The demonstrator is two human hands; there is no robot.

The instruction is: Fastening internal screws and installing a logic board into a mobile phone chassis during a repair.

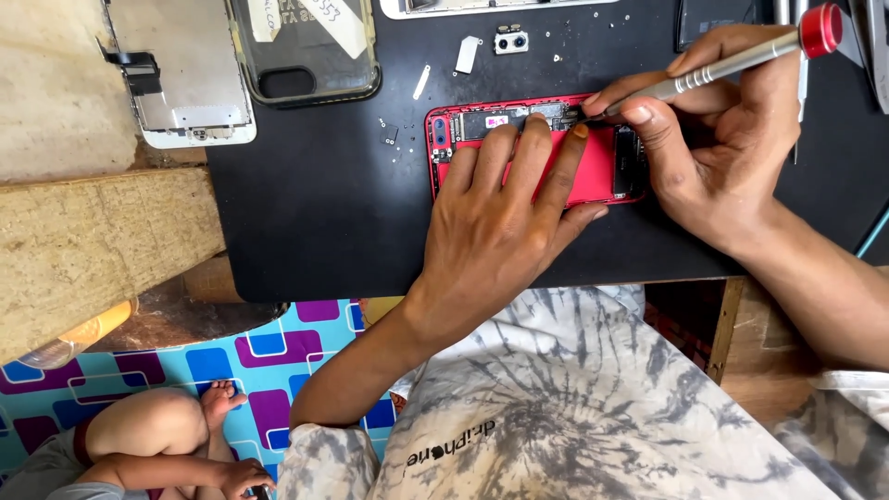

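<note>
Red phone [593, 171] under splayed fingers [519, 157].

I see soft, even daylight with no hard shadows; only a faint shade sits under my left hand [500, 218] on the black mat [306, 222]. The clear phone case [306, 51] catches mild glare. Focus is sharp centrally; the frame edges bow slightly.

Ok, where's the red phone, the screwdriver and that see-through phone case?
red phone [602, 171]: head view, on the red panel inside its open body.
screwdriver [732, 65]: head view, on its silver shaft, held in the right hand.
clear phone case [306, 46]: head view, on its back.
</note>
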